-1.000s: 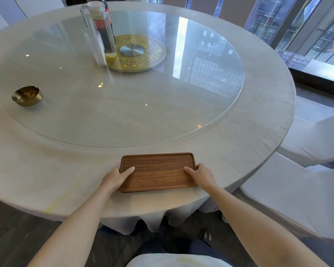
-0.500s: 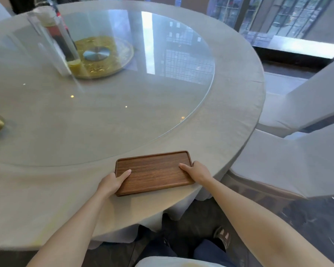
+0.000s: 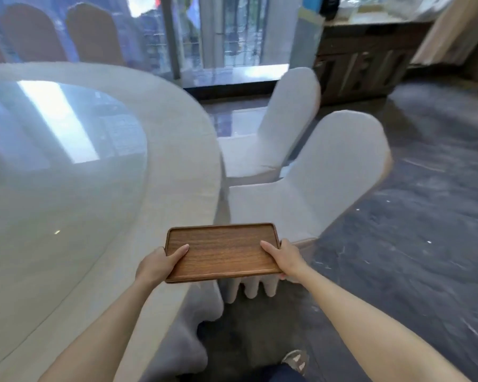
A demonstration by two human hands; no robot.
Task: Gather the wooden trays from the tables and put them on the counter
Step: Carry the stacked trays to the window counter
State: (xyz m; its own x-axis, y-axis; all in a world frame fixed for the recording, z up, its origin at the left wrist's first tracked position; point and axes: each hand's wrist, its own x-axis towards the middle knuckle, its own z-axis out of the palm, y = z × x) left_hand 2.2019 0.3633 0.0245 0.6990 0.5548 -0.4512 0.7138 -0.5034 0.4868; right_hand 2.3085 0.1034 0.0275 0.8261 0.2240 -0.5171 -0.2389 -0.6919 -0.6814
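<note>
A rectangular wooden tray (image 3: pixel 222 250) with a low rim is held level in the air, just past the right edge of the round table (image 3: pixel 177 150). My left hand (image 3: pixel 158 264) grips its left short side, thumb on top. On the right short side my right hand (image 3: pixel 286 257) grips the same way. The tray is empty. A dark wooden counter (image 3: pixel 362 59) with cabinet doors stands at the far right, against the window wall.
Two white-covered chairs (image 3: pixel 315 188) stand close to the table, right behind the tray. The table carries a glass turntable (image 3: pixel 53 161). Dark stone floor (image 3: pixel 425 216) stretches to the right toward the counter. More chairs stand beyond the table at upper left.
The tray has come off the table and now hangs in both hands beyond the table edge. My view has swung right, bringing the chairs, floor and counter into sight.
</note>
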